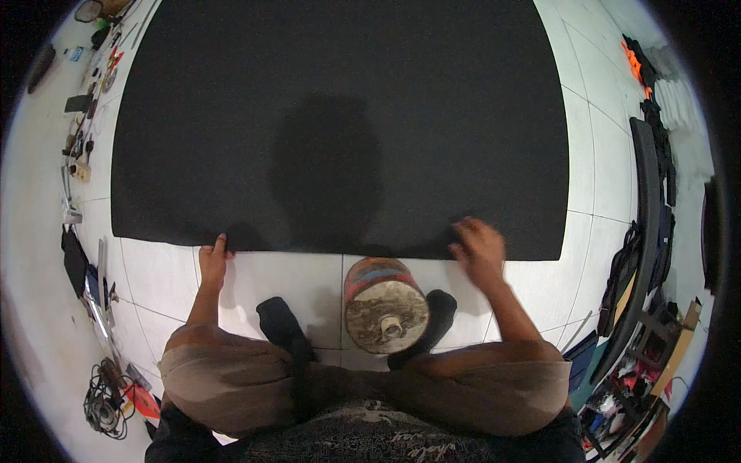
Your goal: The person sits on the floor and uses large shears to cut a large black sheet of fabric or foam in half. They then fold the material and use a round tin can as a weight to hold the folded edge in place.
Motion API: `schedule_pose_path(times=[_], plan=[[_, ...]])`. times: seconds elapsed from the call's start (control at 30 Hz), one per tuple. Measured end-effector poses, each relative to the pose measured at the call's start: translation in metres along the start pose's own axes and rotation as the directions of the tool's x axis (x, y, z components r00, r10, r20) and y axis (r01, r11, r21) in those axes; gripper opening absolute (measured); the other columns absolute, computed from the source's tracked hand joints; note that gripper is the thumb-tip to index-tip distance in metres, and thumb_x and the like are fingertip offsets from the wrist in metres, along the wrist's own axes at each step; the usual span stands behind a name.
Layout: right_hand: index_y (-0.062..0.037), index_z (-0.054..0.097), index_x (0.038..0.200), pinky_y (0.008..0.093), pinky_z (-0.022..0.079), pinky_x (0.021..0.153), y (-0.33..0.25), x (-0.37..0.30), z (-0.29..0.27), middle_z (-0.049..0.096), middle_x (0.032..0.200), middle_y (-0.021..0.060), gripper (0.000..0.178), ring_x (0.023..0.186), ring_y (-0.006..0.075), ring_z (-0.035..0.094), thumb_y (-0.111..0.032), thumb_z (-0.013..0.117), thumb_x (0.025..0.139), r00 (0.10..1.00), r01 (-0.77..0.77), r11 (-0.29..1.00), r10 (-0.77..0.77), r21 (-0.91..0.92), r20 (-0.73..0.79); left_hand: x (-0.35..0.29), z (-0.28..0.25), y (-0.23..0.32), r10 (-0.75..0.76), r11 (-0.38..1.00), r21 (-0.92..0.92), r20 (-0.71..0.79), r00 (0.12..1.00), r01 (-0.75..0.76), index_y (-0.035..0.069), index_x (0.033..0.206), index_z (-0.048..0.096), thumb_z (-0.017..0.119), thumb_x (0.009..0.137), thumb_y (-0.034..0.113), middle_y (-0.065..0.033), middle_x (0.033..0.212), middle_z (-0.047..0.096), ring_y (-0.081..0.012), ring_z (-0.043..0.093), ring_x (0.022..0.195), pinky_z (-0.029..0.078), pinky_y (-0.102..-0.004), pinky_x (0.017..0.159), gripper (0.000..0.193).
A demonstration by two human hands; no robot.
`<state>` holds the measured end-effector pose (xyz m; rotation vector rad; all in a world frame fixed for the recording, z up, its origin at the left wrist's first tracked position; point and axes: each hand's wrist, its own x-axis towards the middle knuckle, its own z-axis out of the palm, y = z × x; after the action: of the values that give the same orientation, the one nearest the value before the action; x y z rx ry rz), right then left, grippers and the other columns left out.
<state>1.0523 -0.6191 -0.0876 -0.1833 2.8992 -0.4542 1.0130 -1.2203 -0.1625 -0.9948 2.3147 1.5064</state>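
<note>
A large black sheet (455,100), likely cloth or felt, lies flat on the floor in front of me. My left hand (214,261) pinches its near edge at the left, thumb on top and the other fingers underneath. Over the near right part of the sheet is my right hand (482,248), slightly blurred, with thumb and forefinger apart and nothing visible between them. Between my feet sits a worn drum-shaped object (386,312), with coloured bands on its side and a small raised ring on its round, scuffed face. It is close to the sheet's near edge.
White floor tiles (590,154) surround the sheet. Tools and small items line the left wall, with a coiled black cable (106,405) at the lower left. Along the right wall are a long dark padded strip (644,193), dark fabric and a heap of mixed items (625,409).
</note>
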Motion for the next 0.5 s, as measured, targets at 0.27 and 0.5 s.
schedule_pose_path(times=[0.27,0.5], plan=[[-0.0133,0.059,0.131,0.0552,0.035,0.109,-0.023,-0.014,0.035,0.049,0.142,0.0169,0.054,0.135,0.0396,0.042,-0.025,0.076,0.082,0.985,0.165,0.983,-0.159,-0.081,0.072,-0.008,0.008,0.002,0.026,0.992,-0.124,-0.041,0.999,-0.031,0.008,0.06,0.057,0.07,0.092,0.037,-0.0027,0.058,0.057,-0.0117,0.051,0.051,0.044,-0.0287,0.05,0.045],[-0.0116,0.057,0.133,0.0558,0.035,0.109,-0.018,-0.019,0.031,0.048,0.141,0.0199,0.057,0.136,0.0408,0.042,-0.022,0.077,0.08,0.989,0.139,0.987,-0.135,-0.083,0.057,0.043,-0.033,-0.004,-0.167,0.923,-0.384,-0.413,0.895,-0.005,0.001,0.079,0.055,0.062,0.095,0.044,-0.0028,0.056,0.049,-0.0162,0.049,0.046,0.044,-0.0308,0.046,0.046]])
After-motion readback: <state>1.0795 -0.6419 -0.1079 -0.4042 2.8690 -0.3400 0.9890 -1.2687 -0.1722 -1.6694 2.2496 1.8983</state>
